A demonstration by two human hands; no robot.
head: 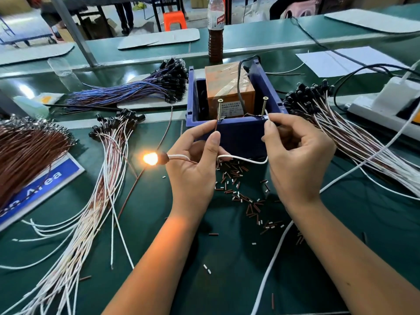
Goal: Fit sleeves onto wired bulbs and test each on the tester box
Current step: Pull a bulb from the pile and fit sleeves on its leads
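Observation:
A small bulb (151, 158) with a dark sleeve glows orange just left of my left hand (197, 160). My left hand pinches its brown wire (216, 128) and holds the end against the left brass screw (220, 109) of the tester box (236, 133). The bulb's white wire (241, 158) loops across to my right hand (295, 153), which pinches its end at the right brass screw (264, 106). The tester is a blue bin with an orange transformer block (227, 87) inside.
Bundles of wired bulbs lie around: white-brown at left (106, 155) and right (341, 123), blue behind (136, 89), brown at far left (29, 144). Loose sleeve bits (245, 194) litter the green mat. A power strip (384, 105) sits right, a bottle (215, 30) behind.

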